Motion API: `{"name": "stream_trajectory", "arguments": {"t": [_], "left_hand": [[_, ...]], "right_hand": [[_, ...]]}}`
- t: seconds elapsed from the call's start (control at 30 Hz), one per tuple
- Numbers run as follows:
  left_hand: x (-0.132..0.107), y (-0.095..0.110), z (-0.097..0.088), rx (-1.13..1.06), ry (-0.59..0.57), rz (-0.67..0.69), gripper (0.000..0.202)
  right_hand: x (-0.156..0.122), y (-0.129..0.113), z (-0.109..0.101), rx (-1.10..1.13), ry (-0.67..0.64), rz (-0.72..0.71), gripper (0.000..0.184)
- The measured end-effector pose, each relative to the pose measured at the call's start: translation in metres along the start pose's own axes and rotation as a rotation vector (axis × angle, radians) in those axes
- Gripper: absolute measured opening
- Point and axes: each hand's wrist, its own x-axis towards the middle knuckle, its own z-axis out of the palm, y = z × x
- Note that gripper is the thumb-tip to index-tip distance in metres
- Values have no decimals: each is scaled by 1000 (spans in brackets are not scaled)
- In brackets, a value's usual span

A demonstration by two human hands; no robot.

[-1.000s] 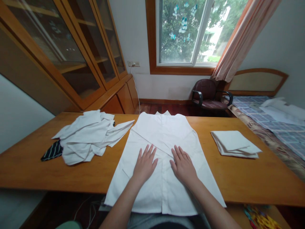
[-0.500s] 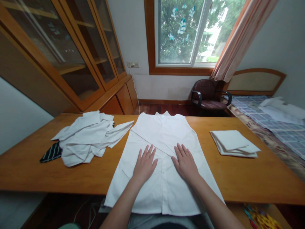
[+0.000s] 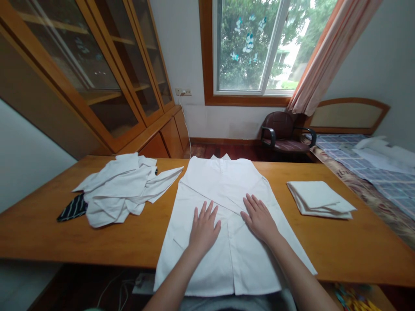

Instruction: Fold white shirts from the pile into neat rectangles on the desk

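A white shirt [image 3: 223,185] lies spread on the wooden table [image 3: 129,242], its sleeves folded across the body and its lower edge hanging over the near side. My left hand [image 3: 205,226] rests flat on its left half, fingers spread. On the right half, below the crossing sleeve, my right hand [image 3: 259,218] lies palm down with fingers stretched. Neither hand grips the fabric. A heap of crumpled white clothing [image 3: 119,185] is on the left of the table, and a folded white garment [image 3: 319,198] on the right.
Black striped cloth [image 3: 74,208] sticks out from under the heap. Beyond the table stand a glass-doored cabinet [image 3: 142,86], a dark office chair [image 3: 282,134] and a bed [image 3: 363,160]. A white cord [image 3: 184,125] hangs from the wall socket. Yellow items [image 3: 356,300] sit below the table, right.
Both hands have shifted slightly right, still flat on the shirt. The shirt's lower part has slid to the right with them. The camera view has tilted a little.
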Motion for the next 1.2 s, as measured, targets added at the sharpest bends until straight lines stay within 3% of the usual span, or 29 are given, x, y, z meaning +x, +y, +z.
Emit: {"name": "stream_trajectory", "arguments": {"t": [0.1,0.2,0.4,0.53,0.67,0.77,0.87,1.0,1.2], "left_hand": [[-6,13,2,-35,-5,-3,53],[-12,23,7,-64,-9,-2,56],[-16,32,11,-55,-42,10,57],[1,19,-2,-24,-16,0,53],[33,-10,-12,26,75,50,51],[47,-33,-8,63,41,80,50],[47,-44,1,92,9,73,51],[35,-40,7,107,18,32,53],[20,-18,6,107,25,-44,54]], "right_hand": [[0,12,-2,-19,1,-8,57],[-1,14,-3,-73,18,75,54],[-9,-13,0,-100,59,255,53],[-13,-26,2,-68,60,297,56],[-13,-26,2,-48,45,306,58],[-13,-25,3,-42,46,305,58],[-11,-24,3,-40,33,292,59],[-5,-16,2,-22,-5,257,59],[5,5,-1,-10,-30,166,57]]}}
